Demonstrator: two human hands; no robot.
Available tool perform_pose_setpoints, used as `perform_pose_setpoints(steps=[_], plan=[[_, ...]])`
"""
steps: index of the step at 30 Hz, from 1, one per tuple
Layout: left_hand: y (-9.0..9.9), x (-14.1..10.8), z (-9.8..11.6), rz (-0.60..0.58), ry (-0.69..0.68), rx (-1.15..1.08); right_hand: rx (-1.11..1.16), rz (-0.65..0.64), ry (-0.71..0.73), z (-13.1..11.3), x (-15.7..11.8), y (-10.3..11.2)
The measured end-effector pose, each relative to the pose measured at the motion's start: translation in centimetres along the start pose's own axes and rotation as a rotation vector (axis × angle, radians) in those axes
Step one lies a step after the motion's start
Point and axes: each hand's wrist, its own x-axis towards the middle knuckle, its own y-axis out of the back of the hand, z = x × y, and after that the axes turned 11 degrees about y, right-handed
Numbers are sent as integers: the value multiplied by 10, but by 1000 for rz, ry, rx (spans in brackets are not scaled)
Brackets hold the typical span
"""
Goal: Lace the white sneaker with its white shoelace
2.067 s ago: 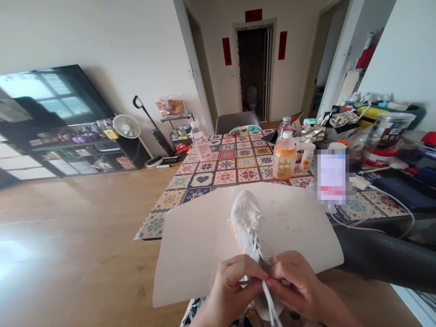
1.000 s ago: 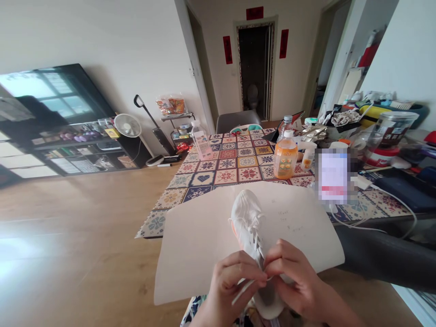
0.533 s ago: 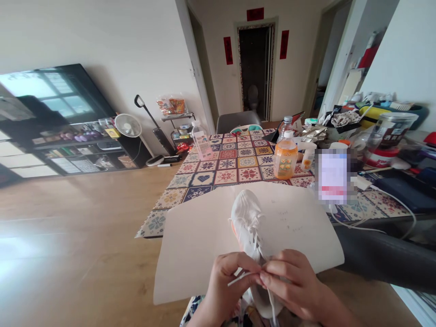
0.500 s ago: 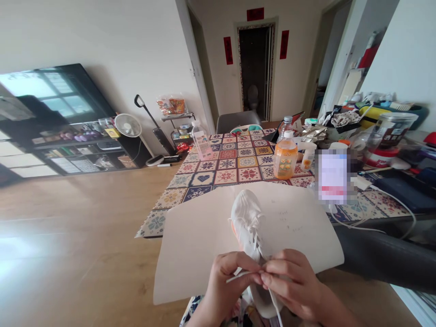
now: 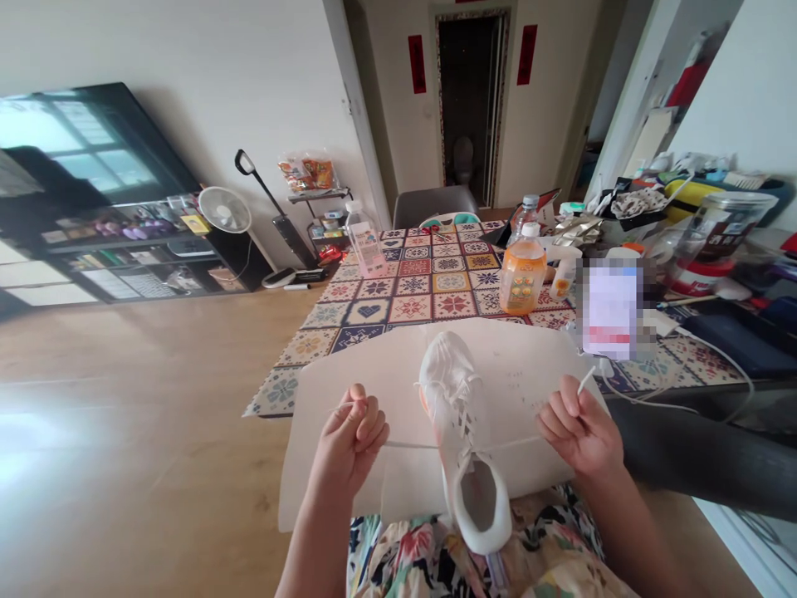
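Just in front of our floral clothing (image 5: 473,565) is the white sneaker (image 5: 464,432), with its opening turned toward us. Our left hand (image 5: 349,440) and right hand (image 5: 579,428) are well apart at both sides of the sneaker, each pinching the white lace (image 5: 411,444), so the lace is pulled tight. Under the sneaker lies a pale sheet (image 5: 336,465) that supports it; beyond the sneaker stand an orange juice bottle (image 5: 523,270) and a patterned tablecloth (image 5: 411,307).

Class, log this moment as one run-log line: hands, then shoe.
left hand: pinches white lace | right hand: pinches other lace end | white sneaker: rests on pale sheet
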Motion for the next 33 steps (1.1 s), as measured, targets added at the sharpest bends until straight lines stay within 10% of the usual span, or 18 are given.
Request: perform_pose_setpoints(steps=[6,14,25,33], plan=[[5,0,-8,-147,187,449,-192,-347,-213,5,-1,8],[-12,-8,-10,-200,204,1166,-522,-415,-349,1,3,-10],[1,-8,16,-555,-40,951,-457,-454,-424,-13,1,3],[-22,-9,-16,-384,-230,625,-196,-273,-157,12,-3,-20]])
